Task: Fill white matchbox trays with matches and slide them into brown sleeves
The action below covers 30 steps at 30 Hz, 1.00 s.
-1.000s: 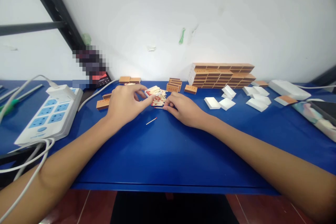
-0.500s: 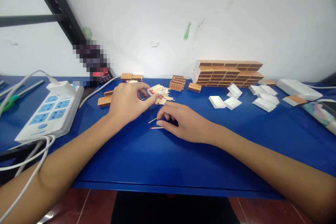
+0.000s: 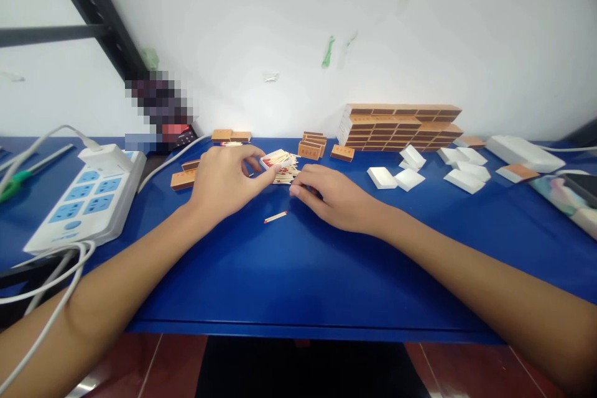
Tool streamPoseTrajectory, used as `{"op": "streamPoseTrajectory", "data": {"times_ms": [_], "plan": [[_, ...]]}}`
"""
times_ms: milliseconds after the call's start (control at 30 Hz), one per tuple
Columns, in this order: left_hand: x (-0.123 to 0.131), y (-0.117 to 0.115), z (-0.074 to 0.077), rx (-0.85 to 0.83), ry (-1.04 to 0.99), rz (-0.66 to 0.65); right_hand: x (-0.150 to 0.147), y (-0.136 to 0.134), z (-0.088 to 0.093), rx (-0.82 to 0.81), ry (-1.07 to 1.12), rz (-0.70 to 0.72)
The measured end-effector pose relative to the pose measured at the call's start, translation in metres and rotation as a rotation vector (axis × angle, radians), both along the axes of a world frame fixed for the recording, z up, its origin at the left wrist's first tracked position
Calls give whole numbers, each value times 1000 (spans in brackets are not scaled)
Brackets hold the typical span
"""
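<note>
My left hand point(image 3: 222, 181) pinches a small white matchbox tray point(image 3: 276, 159) filled with red-tipped matches, held tilted just above the blue table point(image 3: 298, 273). Right beside the tray lies a loose pile of matches point(image 3: 286, 175). My right hand point(image 3: 333, 198) rests palm down with curled fingers, its fingertips at the edge of that pile; whether they hold a match is hidden. One single match point(image 3: 275, 217) lies alone on the table in front of both hands.
A stack of brown matchboxes point(image 3: 401, 129) stands against the wall, with loose brown boxes point(image 3: 311, 148) nearer me. White inner trays point(image 3: 410, 175) are scattered at right. A white power strip point(image 3: 91, 198) with cables lies at left, a black metal frame point(image 3: 88, 9) above it.
My right hand went back from the loose matches near me to the pile by the tray. One loose match remains where two lay. My left hand kept its hold on the tray.
</note>
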State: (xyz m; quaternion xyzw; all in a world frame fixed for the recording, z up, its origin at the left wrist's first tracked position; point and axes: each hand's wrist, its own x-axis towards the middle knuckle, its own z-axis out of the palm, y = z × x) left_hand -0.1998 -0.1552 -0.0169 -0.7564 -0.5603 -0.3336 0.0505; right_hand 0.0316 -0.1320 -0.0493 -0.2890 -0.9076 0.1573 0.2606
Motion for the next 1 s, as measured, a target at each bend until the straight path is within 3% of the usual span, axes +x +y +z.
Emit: {"op": "streamPoseTrajectory", "data": {"times_ms": [367,767,1000], "plan": [[0,-1,0,-18,11,-22,-9,-19,4,-83,-7,176],[0,0,1,-20,30,-35,18,-3,8,-16,-27,28],[-1,0,1,-14,30,-30,20,-12,21,-124,-149,109]]}}
